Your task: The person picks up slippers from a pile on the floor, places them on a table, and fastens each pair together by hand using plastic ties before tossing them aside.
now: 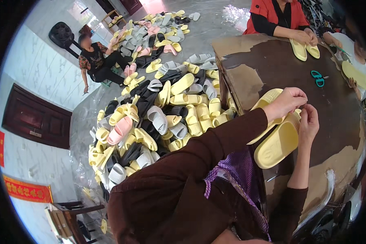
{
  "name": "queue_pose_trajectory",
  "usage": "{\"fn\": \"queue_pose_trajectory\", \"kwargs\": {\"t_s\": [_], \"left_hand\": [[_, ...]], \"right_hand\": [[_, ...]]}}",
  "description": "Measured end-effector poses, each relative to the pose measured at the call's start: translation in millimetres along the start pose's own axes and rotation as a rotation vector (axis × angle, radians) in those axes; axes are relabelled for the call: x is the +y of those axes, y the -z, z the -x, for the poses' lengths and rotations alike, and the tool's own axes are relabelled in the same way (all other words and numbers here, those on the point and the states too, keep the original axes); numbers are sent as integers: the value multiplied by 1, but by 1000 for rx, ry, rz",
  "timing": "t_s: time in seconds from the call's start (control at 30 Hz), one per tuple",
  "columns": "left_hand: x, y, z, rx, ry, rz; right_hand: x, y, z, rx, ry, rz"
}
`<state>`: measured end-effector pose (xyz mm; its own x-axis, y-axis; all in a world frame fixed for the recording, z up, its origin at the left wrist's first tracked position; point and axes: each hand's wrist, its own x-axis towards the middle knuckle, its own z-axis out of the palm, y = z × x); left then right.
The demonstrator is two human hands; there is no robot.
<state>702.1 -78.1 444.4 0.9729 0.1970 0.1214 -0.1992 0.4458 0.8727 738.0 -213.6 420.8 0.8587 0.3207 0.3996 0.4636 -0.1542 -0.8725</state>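
A pair of yellow slippers lies on the brown-topped table in front of me, the nearer slipper (275,149) tilted beside the farther slipper (269,99). My left hand (288,103) is over their far ends, its fingertips pinched together. Close to it, my right hand (309,123) is also closed in a pinch, near the nearer slipper's strap. Whatever lies between the fingertips is too fine to make out. Teal-handled scissors (319,78) rest on the table beyond my hands. A thin metal piece (272,178) lies by the near slipper.
A large heap of yellow, grey, black and pink slippers (158,118) covers the floor left of the table (337,122). Across the table, a person in red (272,20) handles yellow slippers (299,49). Another person works at the right; one sits by the wall (97,61).
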Motion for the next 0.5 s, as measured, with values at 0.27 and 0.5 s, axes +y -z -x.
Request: {"fn": "queue_pose_trajectory", "kwargs": {"t_s": [0.27, 0.5], "left_hand": [[-1, 0, 0, 16, 26, -14], [-2, -2, 5, 28, 39, -11]], "right_hand": [[0, 1, 2, 0, 4, 26], [-9, 2, 8, -3, 17, 29]]}}
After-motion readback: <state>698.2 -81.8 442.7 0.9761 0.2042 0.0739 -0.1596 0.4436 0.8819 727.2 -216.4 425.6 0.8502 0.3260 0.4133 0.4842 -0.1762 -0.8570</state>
